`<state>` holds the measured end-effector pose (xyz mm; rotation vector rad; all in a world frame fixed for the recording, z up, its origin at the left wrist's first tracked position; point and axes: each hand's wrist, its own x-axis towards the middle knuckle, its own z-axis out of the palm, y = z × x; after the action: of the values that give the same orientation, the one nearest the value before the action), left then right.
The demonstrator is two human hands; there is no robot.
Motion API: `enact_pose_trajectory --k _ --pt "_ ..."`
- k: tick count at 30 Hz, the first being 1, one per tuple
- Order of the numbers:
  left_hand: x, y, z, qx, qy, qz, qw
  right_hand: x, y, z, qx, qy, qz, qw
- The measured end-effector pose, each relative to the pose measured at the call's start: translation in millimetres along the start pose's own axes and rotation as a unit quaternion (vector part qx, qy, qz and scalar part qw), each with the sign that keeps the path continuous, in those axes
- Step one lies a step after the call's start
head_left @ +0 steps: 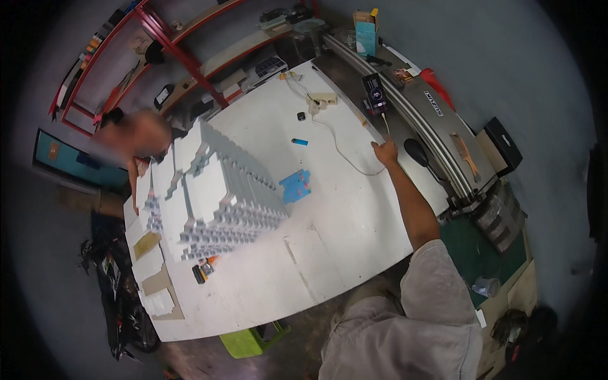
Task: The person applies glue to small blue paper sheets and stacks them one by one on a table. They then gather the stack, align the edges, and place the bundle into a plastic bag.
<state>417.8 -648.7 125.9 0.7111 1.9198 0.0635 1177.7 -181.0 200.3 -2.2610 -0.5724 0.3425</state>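
Observation:
At the right side of the white table [342, 234], my right hand [385, 152] is closed around a thin white cable [345, 156]. Above the hand the cable runs up to a dark device with a lit screen [374, 94]. Its other side loops back across the table to a cream power strip [322, 99]. My left hand is out of view. Left of my right hand lie a blue lighter [299, 142], a small black round container [301, 116] and a blue flat piece [296, 185].
Tall stacks of white notched pieces [209, 183] fill the table's left half. Another person [134, 142] stands behind them. A long metal rail [415, 117] borders the right edge; red shelving [183, 54] stands at the back. A green stool [247, 341] sits under the front edge.

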Motion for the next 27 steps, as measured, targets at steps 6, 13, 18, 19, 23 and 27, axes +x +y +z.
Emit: enact_pose_trajectory --k 6,13,18,19,23,27 --pt "-3.7 47.4 10.9 -0.018 0.013 -0.007 1.0 80.8 -4.2 9.1 0.023 0.007 -0.055 0.998" --pt "33.7 106.4 -28.1 -0.274 0.028 0.083 0.958 102.2 -16.5 9.6 -0.053 -0.03 -0.002 0.998" --pt "15.9 174.4 -23.5 -0.146 0.056 0.146 0.977 114.9 -10.7 12.6 -0.076 0.012 -0.022 0.997" --pt "10.0 178.6 -20.3 -0.148 0.066 0.14 0.977 112.7 -15.1 12.4 -0.087 0.006 -0.021 0.996" --pt "-2.0 161.8 -16.4 -0.097 0.051 0.16 0.981 108.8 -10.2 12.6 -0.114 0.028 -0.052 0.992" --pt "1.4 85.5 -14.0 0.004 0.058 0.115 0.992 111.7 -3.6 12.6 -0.083 0.046 -0.057 0.994"
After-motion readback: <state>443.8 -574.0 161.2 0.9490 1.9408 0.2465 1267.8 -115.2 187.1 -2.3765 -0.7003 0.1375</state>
